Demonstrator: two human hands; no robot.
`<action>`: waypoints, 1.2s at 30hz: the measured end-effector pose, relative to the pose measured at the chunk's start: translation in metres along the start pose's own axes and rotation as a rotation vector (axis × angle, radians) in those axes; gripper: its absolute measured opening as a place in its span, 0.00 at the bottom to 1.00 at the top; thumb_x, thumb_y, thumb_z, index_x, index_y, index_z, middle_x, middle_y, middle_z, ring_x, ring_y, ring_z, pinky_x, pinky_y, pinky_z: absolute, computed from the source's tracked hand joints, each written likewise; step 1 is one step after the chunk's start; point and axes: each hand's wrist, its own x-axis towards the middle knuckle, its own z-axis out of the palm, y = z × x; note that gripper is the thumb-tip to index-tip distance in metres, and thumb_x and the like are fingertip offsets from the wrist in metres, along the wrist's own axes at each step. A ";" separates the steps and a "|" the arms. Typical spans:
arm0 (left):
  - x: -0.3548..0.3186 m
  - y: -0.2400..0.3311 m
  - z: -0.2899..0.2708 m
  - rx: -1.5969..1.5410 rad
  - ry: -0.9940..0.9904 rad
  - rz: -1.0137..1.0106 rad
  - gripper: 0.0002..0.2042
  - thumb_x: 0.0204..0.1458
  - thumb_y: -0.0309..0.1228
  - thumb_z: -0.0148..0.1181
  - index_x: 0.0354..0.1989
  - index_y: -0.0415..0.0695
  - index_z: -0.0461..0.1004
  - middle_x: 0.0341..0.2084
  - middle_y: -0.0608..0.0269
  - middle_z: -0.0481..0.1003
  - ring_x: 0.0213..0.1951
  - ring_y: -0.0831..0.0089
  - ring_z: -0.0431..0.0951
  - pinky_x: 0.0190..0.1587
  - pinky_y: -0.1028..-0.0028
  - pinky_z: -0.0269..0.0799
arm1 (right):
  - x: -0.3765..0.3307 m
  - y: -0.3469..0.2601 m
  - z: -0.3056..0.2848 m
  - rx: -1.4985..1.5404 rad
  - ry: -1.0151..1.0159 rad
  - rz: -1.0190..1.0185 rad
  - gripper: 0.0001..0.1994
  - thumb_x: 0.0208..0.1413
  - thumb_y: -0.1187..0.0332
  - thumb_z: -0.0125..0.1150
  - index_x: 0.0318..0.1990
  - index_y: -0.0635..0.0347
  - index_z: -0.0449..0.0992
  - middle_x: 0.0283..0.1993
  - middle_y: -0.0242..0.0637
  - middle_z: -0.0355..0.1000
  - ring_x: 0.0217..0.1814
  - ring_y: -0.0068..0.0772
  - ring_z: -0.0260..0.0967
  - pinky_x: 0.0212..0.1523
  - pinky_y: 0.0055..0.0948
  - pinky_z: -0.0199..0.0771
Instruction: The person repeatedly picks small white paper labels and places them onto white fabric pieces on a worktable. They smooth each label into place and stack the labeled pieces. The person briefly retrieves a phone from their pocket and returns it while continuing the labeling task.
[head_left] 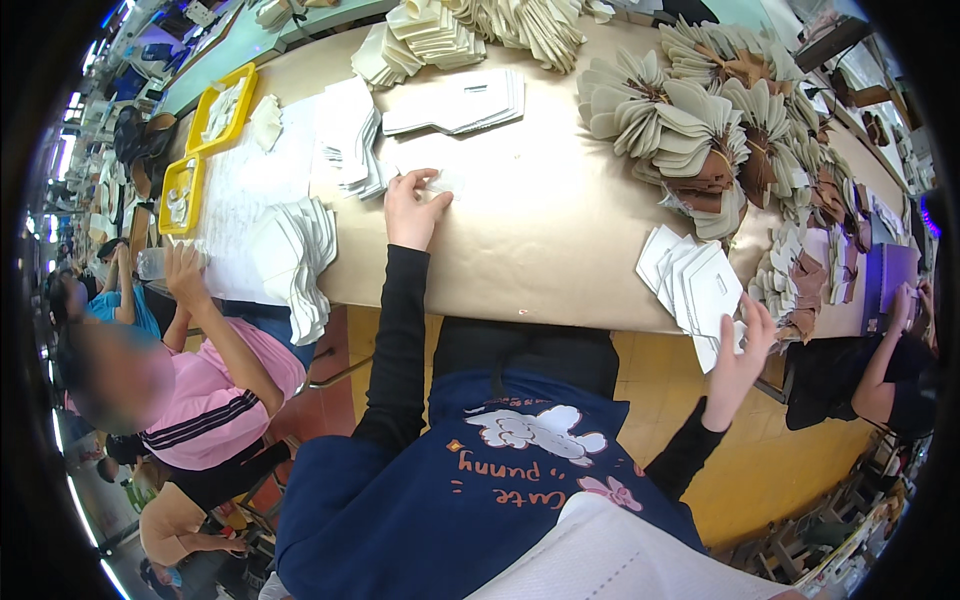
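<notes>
My left hand [414,212] rests on the brown-covered table, its fingers curled around a small pale, translucent piece [438,184] between thumb and forefinger; what it is I cannot make out. Just beyond lies a stack of white flat cut pieces [455,100], the top one with a small slot. Beside my left hand stands a fanned row of white pieces [352,140]. At the table's front edge, my right hand [738,365] grips a white cut piece [708,352] at the near end of a fanned stack of slotted white pieces [692,278].
Bundles of cream and brown pieces [690,130] crowd the right side of the table [520,250]. More cream stacks [430,40] line the far edge. At left are white pieces [295,255], two yellow trays [163,215] and a person in pink [230,370]. Another person's arm [880,355] is at right.
</notes>
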 end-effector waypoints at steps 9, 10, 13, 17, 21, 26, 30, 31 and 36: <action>0.004 0.002 -0.015 0.186 -0.101 0.217 0.18 0.42 0.31 0.73 0.44 0.51 0.81 0.49 0.58 0.70 0.53 0.52 0.65 0.59 0.60 0.64 | 0.004 -0.076 0.044 0.202 -0.340 -0.172 0.18 0.54 0.78 0.64 0.54 0.62 0.77 0.62 0.42 0.63 0.48 0.37 0.68 0.50 0.32 0.70; 0.005 0.001 -0.015 0.143 -0.098 0.214 0.15 0.43 0.31 0.72 0.42 0.51 0.82 0.48 0.59 0.71 0.53 0.53 0.65 0.58 0.60 0.64 | 0.003 -0.078 0.044 0.207 -0.360 -0.187 0.18 0.54 0.78 0.64 0.54 0.62 0.77 0.61 0.42 0.64 0.48 0.37 0.68 0.50 0.32 0.71; 0.001 0.000 -0.008 0.152 -0.041 0.217 0.09 0.47 0.32 0.69 0.37 0.48 0.82 0.47 0.60 0.73 0.51 0.57 0.67 0.55 0.63 0.64 | -0.004 -0.082 0.048 0.226 -0.405 -0.230 0.18 0.53 0.78 0.64 0.53 0.62 0.77 0.61 0.42 0.65 0.47 0.37 0.68 0.50 0.32 0.72; -0.008 0.009 0.001 0.218 0.078 0.246 0.08 0.50 0.35 0.68 0.33 0.44 0.82 0.45 0.61 0.74 0.48 0.62 0.70 0.50 0.67 0.67 | -0.015 -0.086 0.058 0.289 -0.464 -0.238 0.18 0.52 0.79 0.65 0.52 0.62 0.77 0.59 0.43 0.67 0.45 0.37 0.70 0.50 0.32 0.72; -0.025 0.042 0.006 -0.037 -0.017 0.189 0.06 0.51 0.30 0.66 0.33 0.41 0.81 0.33 0.61 0.78 0.37 0.66 0.74 0.45 0.70 0.69 | -0.022 -0.095 0.068 0.376 -0.517 -0.266 0.19 0.53 0.78 0.65 0.54 0.62 0.77 0.58 0.45 0.69 0.53 0.40 0.71 0.55 0.33 0.71; -0.096 0.094 0.021 -0.452 -0.286 0.037 0.08 0.57 0.30 0.62 0.33 0.37 0.79 0.27 0.64 0.80 0.30 0.79 0.76 0.39 0.77 0.71 | -0.031 -0.112 0.115 0.526 -0.446 -0.238 0.23 0.56 0.79 0.63 0.61 0.66 0.72 0.60 0.47 0.71 0.63 0.41 0.70 0.61 0.31 0.69; -0.121 0.105 0.030 -0.912 -0.445 -0.040 0.10 0.65 0.30 0.54 0.45 0.35 0.76 0.35 0.61 0.81 0.40 0.75 0.78 0.47 0.75 0.72 | -0.031 -0.109 0.145 0.999 -0.564 0.284 0.18 0.65 0.75 0.56 0.61 0.73 0.70 0.48 0.41 0.78 0.53 0.26 0.75 0.54 0.23 0.75; -0.121 0.104 0.029 -0.857 -0.343 -0.023 0.10 0.65 0.30 0.54 0.47 0.35 0.75 0.36 0.60 0.80 0.42 0.75 0.78 0.49 0.74 0.71 | -0.028 -0.105 0.146 1.053 -0.569 0.273 0.18 0.65 0.75 0.56 0.61 0.73 0.70 0.50 0.42 0.78 0.53 0.26 0.75 0.54 0.24 0.75; -0.107 0.088 0.026 -0.768 -0.339 -0.118 0.17 0.60 0.25 0.60 0.56 0.35 0.68 0.40 0.56 0.79 0.46 0.74 0.78 0.51 0.75 0.72 | -0.013 -0.089 0.140 1.133 -0.665 0.393 0.17 0.66 0.75 0.54 0.59 0.72 0.72 0.52 0.43 0.77 0.49 0.24 0.76 0.53 0.24 0.77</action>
